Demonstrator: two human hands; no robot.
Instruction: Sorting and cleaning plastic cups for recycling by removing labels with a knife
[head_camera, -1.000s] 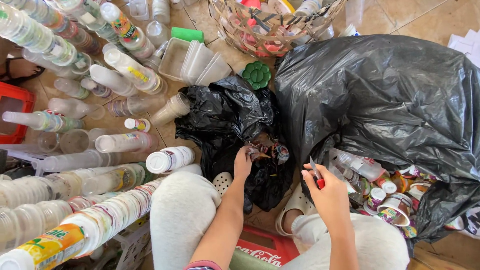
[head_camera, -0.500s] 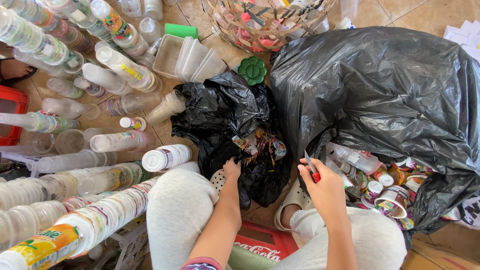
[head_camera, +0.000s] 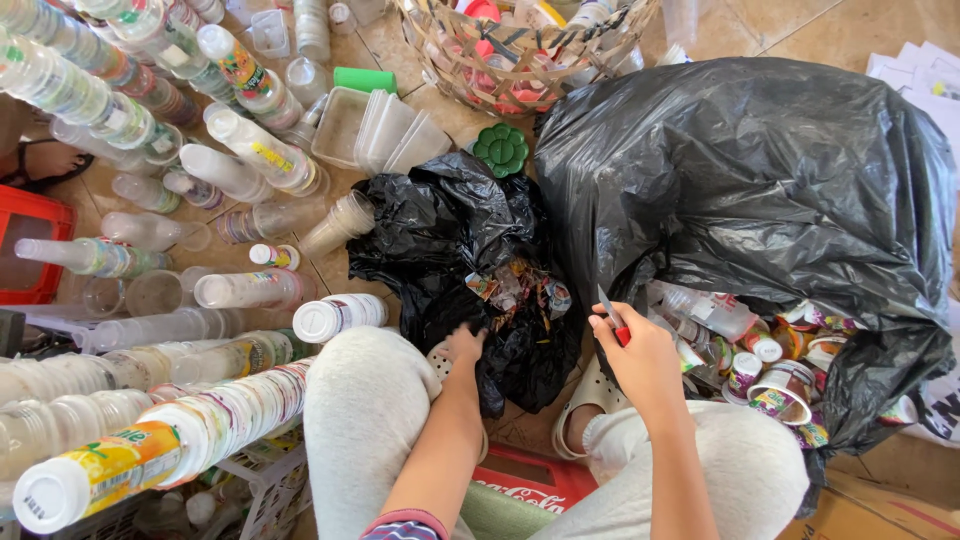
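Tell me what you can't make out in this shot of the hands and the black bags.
Head view:
- Left hand: fingertips dip into the small black plastic bag; what they touch is hidden by its folds.
- Right hand: the thin red-handled blade is mostly covered by the fingers.
- Large black plastic sack: most contents hidden by its plastic.
- Woven basket: cut off by the top edge.

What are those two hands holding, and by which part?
The right hand grips a small blade tool by its red handle end. The left hand holds nothing, resting at the small black bag.

The left hand's (head_camera: 462, 347) fingertips (lower ones) vanish inside the small black bag (head_camera: 460, 250).
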